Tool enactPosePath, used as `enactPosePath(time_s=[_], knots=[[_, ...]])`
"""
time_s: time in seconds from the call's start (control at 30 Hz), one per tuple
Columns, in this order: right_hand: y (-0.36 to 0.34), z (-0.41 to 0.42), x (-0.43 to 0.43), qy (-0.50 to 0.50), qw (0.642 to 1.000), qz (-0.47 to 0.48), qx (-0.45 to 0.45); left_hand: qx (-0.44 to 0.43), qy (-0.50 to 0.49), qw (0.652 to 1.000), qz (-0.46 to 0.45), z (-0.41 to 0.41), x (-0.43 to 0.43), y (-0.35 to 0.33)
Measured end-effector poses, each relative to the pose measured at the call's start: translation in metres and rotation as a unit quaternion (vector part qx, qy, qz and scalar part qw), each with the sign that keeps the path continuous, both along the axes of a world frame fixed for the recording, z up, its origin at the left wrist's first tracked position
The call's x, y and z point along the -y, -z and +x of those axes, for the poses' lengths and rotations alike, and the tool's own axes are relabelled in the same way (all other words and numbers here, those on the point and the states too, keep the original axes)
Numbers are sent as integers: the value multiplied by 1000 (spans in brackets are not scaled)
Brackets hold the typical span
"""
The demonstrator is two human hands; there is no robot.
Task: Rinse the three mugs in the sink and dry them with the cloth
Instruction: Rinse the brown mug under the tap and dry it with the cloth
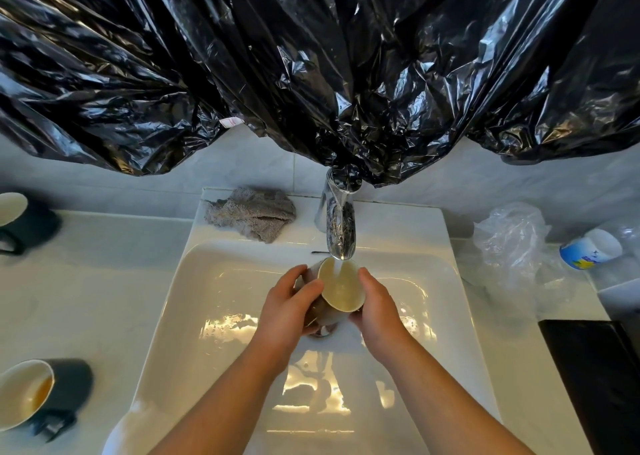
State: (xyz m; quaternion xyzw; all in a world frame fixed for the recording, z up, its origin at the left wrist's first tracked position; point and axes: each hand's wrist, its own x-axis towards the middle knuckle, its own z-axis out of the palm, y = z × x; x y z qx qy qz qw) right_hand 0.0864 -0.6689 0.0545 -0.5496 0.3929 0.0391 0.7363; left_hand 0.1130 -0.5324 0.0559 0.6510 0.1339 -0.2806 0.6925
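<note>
Over the white sink (214, 281) I hold a brown mug (341, 286) with a cream inside, tilted under the chrome tap (337, 222); water runs into it. My left hand (289, 307) grips its left side, thumb near the rim. My right hand (375, 304) grips its right side. Two dark mugs stand on the left counter: one at the front (45, 394) with brown liquid inside, one further back (24, 220). A grey cloth (252, 214) lies crumpled on the sink's back ledge, left of the tap.
Black plastic sheeting (311, 66) hangs over the wall above the tap. On the right counter lie a clear plastic bag (512, 243), a white and blue container (588, 252) on its side and a black flat object (595, 375).
</note>
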Motion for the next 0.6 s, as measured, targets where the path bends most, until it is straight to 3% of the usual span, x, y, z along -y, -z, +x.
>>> enactPosePath(time_s=[0.23,0.6], knots=[[7,6,-15,79,982,174,0,99,-21,985,137,2,-4,-17],[10,4,-13,76,981,180,-15,84,-12,987,138,1,-2,-16]])
